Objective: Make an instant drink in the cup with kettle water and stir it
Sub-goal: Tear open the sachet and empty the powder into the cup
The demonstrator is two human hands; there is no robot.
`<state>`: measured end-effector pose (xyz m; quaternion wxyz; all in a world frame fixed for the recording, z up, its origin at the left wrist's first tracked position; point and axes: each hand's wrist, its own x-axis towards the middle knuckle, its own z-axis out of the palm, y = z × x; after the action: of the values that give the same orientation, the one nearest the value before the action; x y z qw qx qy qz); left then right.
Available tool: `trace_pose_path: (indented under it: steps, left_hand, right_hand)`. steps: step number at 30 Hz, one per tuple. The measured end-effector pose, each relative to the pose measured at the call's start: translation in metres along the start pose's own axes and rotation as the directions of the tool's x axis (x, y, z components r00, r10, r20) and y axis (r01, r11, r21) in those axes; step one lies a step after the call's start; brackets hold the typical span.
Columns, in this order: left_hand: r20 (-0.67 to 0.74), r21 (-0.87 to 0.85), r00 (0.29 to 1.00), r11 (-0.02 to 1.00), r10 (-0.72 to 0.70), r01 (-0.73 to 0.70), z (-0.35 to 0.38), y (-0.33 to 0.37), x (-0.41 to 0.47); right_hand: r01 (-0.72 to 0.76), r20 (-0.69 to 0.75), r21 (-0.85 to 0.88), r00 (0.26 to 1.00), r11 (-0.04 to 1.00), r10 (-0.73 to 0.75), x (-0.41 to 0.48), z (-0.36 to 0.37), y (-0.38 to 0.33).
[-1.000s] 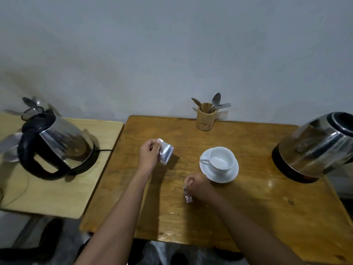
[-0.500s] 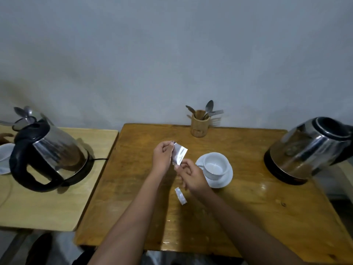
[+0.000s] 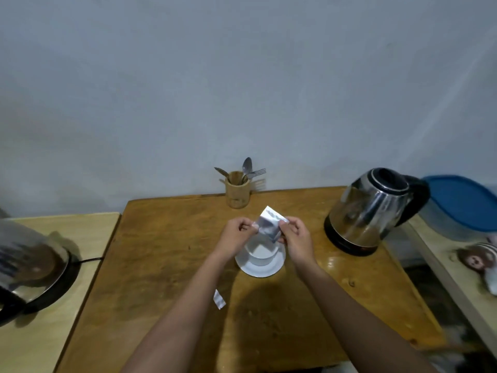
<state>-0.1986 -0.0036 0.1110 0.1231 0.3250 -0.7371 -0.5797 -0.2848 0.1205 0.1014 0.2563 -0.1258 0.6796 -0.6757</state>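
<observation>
A small silver sachet (image 3: 269, 224) is held above the white cup (image 3: 260, 252), which stands on a white saucer (image 3: 260, 268) in the middle of the brown table (image 3: 166, 254). My left hand (image 3: 236, 236) pinches the sachet's left edge and my right hand (image 3: 295, 236) pinches its right edge. The sachet tilts over the cup. A torn silver strip (image 3: 219, 299) lies on the table nearer to me. A steel kettle (image 3: 371, 211) with a black handle stands at the right on the table.
A wooden holder with spoons and a fork (image 3: 237, 188) stands at the table's back edge. A second steel kettle (image 3: 29, 262) sits on a lighter side table (image 3: 48, 332) to the left. A blue-lidded container (image 3: 462, 203) and a small plush toy (image 3: 476, 258) are at the right.
My right hand left the torn strip on the table and came up to the sachet. Both hands carried the sachet right, over the cup. The camera view shifted right.
</observation>
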Motion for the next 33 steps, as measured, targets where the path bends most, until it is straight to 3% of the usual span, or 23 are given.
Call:
trace_pose_path:
  steps: [7,12,17,25,33]
  left_hand:
    - [0.158,0.201,0.987,0.979,0.003,-0.035,0.026,-0.008,0.028]
    - [0.157,0.431,0.987,0.896,0.041,-0.106,0.029,-0.011,0.05]
    - [0.124,0.465,0.992,0.883,0.013,-0.069,0.019,-0.02,0.058]
    - [0.0,0.333,1.0,0.943,0.004,-0.004,0.022,-0.035,0.049]
    - [0.01,0.404,0.998,0.912,0.067,-0.066,0.019,-0.032,0.042]
  right_hand:
    - [0.029,0.092,-0.268,0.996,0.963,-0.005,0.026,-0.028,0.019]
    - [0.269,0.294,-0.603,0.95,0.751,-0.105,0.048,-0.027,0.017]
    - [0.432,0.478,-0.655,0.872,0.62,-0.103,0.064,-0.017,0.009]
    - [0.417,0.483,-0.694,0.874,0.586,-0.05,0.072,-0.015,0.004]
    - [0.547,0.602,-0.761,0.796,0.348,0.068,0.078,0.004,-0.015]
